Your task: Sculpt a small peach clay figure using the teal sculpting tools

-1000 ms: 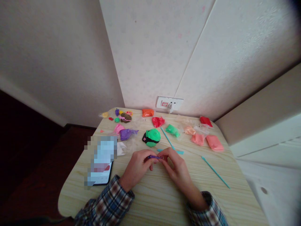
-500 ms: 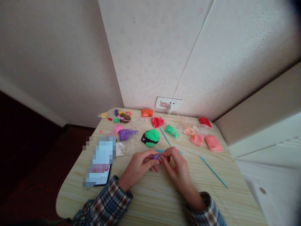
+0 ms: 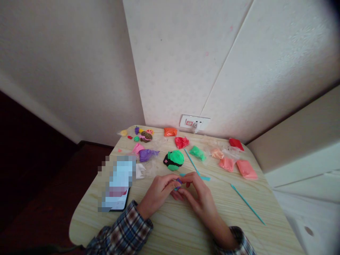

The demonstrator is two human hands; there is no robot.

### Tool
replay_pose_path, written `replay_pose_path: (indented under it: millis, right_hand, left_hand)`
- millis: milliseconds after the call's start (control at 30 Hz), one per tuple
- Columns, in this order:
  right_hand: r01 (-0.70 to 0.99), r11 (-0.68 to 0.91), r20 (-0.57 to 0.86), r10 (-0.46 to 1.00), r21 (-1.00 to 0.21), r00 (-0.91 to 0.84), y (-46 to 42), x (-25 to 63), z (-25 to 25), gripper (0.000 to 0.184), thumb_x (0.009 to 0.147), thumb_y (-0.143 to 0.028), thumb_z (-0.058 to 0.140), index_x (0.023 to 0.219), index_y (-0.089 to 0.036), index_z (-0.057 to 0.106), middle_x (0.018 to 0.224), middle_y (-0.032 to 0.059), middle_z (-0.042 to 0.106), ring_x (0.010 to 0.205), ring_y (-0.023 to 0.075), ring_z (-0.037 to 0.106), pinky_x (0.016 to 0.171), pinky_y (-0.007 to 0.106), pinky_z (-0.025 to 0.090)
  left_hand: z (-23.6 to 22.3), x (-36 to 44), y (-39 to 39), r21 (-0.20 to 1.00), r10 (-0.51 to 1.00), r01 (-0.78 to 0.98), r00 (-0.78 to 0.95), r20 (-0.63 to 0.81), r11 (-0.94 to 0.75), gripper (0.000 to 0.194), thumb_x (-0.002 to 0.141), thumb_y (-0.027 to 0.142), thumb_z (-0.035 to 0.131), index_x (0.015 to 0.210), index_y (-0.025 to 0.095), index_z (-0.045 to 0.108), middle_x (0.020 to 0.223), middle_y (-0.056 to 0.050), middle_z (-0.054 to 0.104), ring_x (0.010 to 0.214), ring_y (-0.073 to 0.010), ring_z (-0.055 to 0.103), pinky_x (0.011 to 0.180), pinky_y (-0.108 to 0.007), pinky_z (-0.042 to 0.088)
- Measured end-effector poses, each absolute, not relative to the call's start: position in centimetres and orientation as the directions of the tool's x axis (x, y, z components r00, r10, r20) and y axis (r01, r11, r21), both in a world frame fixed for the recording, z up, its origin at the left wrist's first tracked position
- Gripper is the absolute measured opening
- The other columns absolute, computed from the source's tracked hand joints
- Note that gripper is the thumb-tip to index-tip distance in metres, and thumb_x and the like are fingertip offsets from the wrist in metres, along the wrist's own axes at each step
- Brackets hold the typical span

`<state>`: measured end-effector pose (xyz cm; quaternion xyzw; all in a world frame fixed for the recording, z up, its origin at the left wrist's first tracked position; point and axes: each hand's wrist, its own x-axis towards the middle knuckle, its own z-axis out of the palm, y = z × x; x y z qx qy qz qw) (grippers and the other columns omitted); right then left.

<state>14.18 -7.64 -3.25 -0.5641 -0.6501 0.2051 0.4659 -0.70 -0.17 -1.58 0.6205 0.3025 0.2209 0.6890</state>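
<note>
While left hand (image 3: 159, 190) and right hand (image 3: 199, 194) pinch 1 purple piece (image 3: 179, 182), 3 blue tools (image 3: 248, 204), 1 phone (image 3: 120, 204) lie on table (image 3: 175, 230).

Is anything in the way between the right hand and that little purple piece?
Nothing visible: the right hand appears to touch the small purple piece directly, while the left hand grips it too.

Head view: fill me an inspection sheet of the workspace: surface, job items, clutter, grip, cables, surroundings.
Surface: pale wood-grain table.
Job items: small purple piece between the hands.
Clutter: phone at left; green-and-black model beyond the hands; coloured packets; teal stick at right.
Grip: left hand holds the piece; right hand has its fingertips at it, hold unclear.
Cables: nothing seen clearly; pale plug at the wall socket.
Surroundings: patterned wall behind, dark floor at left.
</note>
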Motion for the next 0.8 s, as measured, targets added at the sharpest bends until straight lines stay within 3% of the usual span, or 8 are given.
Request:
replay_pose_path:
  millis: [133,300,433,533,600,700,800]
  right_hand:
    - [0.556,0.251,0.346,0.935,-0.792,0.072,-7.6,14.0,-3.5,0.02,0.084,-0.025,0.061,0.104,-0.023,0.057,0.086,0.0029,0.061,0.075,0.017,0.056,0.068,0.03,0.048]
    - [0.549,0.208,0.305,0.948,-0.809,0.09,-7.4,13.7,-3.8,0.016,0.083,-0.024,0.061,0.098,-0.022,0.058,0.085,0.0029,0.061,0.076,0.0178,0.057,0.069,0.031,0.048]
    - [0.49,0.174,0.271,0.953,-0.854,0.133,-7.3,13.8,-3.9,0.015,0.084,-0.022,0.059,0.099,-0.022,0.058,0.086,0.0037,0.064,0.078,0.0178,0.06,0.07,0.03,0.05]
    - [0.46,0.152,0.252,0.954,-0.875,0.164,-7.3,13.9,-3.8,0.014,0.085,-0.023,0.058,0.098,-0.022,0.058,0.088,0.0038,0.064,0.08,0.0179,0.061,0.071,0.03,0.051]
    - [0.448,0.149,0.251,0.952,-0.882,0.176,-7.4,14.0,-3.7,0.013,0.085,-0.023,0.059,0.097,-0.021,0.058,0.086,0.0034,0.064,0.079,0.0176,0.061,0.071,0.03,0.051]
    - [0.457,0.166,0.264,0.951,-0.874,0.16,-7.5,14.1,-3.5,0.007,0.084,-0.023,0.059,0.091,-0.021,0.058,0.083,0.0034,0.064,0.078,0.0176,0.061,0.07,0.03,0.051]
    - [0.47,0.166,0.261,0.954,-0.867,0.145,-7.5,14.2,-3.5,0.002,0.085,-0.021,0.057,0.086,-0.021,0.058,0.084,0.0036,0.065,0.079,0.018,0.062,0.071,0.03,0.05]
  left_hand:
    - [-1.5,-0.7,-0.3,0.989,0.704,0.14,0.698,-0.129,0.042,0.027,0.087,0.026,0.051,0.108,0.015,0.066,0.077,-0.003,0.071,0.059,-0.0136,0.064,0.056,-0.023,0.051]
    - [-1.9,-0.9,-0.6,0.986,0.7,0.167,0.705,-0.114,-0.008,0.043,0.091,0.032,0.047,0.131,0.017,0.048,0.07,-0.001,0.069,0.058,-0.0151,0.065,0.057,-0.024,0.051]
    - [-1.2,-1.5,0.1,0.956,0.825,0.25,0.565,-0.017,-0.152,0.039,0.096,0.037,0.033,0.118,0.015,0.058,0.068,-0.003,0.068,0.057,-0.0149,0.062,0.054,-0.024,0.047]
    - [-0.3,-2.3,1.7,0.809,0.917,0.458,0.323,0.235,-0.369,0.029,0.094,0.032,0.041,0.101,0.017,0.064,0.077,-0.004,0.067,0.074,-0.0177,0.061,0.066,-0.028,0.046]
    - [-0.1,-2.7,3.0,0.635,0.86,0.582,0.3,0.412,-0.508,0.022,0.09,0.029,0.05,0.104,0.017,0.063,0.097,-0.008,0.067,0.096,-0.0229,0.057,0.087,-0.036,0.043]
    - [-0.6,-2.6,4.6,0.426,0.834,0.732,0.369,0.41,-0.533,0.056,0.08,0.037,0.066,0.128,0.015,0.048,0.127,-0.014,0.056,0.12,-0.033,0.044,0.099,-0.05,0.032]
    - [-1.5,-2.3,5.5,0.328,0.87,0.818,0.376,0.318,-0.473,0.06,0.081,0.035,0.064,0.133,0.013,0.042,0.129,-0.017,0.055,0.122,-0.0356,0.043,0.096,-0.054,0.03]
